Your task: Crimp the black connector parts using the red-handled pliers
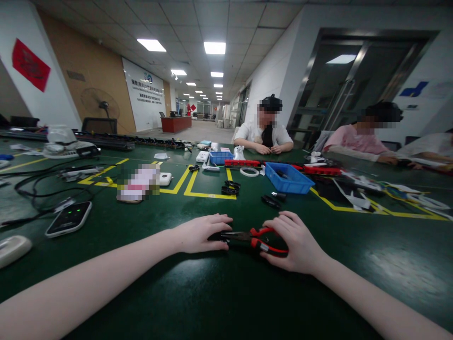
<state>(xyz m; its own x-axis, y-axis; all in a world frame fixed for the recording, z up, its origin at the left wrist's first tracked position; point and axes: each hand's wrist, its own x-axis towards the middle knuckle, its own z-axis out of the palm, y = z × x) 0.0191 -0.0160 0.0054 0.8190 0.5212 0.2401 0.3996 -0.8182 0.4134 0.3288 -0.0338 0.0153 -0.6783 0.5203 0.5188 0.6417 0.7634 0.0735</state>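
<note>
Red-and-black handled needle-nose pliers [255, 237] lie level just above or on the green table, their jaws pointing left. My right hand [295, 243] is wrapped round the handles, which are spread apart. My left hand [205, 233] closes its thumb and fingers on a small black part [216, 235] at the jaw tips. Most of that part is hidden by the fingers, so its kind does not show. Beyond the hands lie several similar-looking black pieces [230, 187], with a further dark pair [272, 200] near the blue tray.
A blue tray [295, 183] stands ahead on the right, near a white ring [249, 172]. On the left are a phone [138, 183], a black-screened device [69, 219] and loose cables [26, 189]. Yellow tape marks the green table [198, 293]. Across it sits a person [264, 130].
</note>
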